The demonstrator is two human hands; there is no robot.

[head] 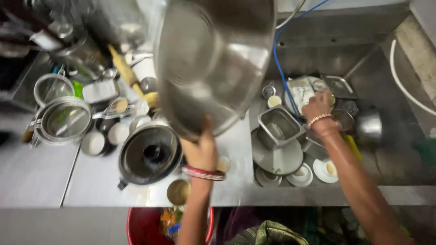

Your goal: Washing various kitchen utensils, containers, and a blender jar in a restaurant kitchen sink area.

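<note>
1. Left hand (pixel 200 152) grips the large steel bowl (pixel 213 63) by its rim, tilted, bowl rising toward 12 o'clock above the table (pixel 41 172).
2. Right hand (pixel 318 109) reaches among sink (pixel 399 149) dishes at 3 o'clock; its grip hidden, cannot tell.

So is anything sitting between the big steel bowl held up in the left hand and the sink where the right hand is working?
Yes. The large round steel bowl in the left hand hangs over the counter; a square steel container on a round steel plate lies between it and the right hand, with small white cups alongside.
</note>
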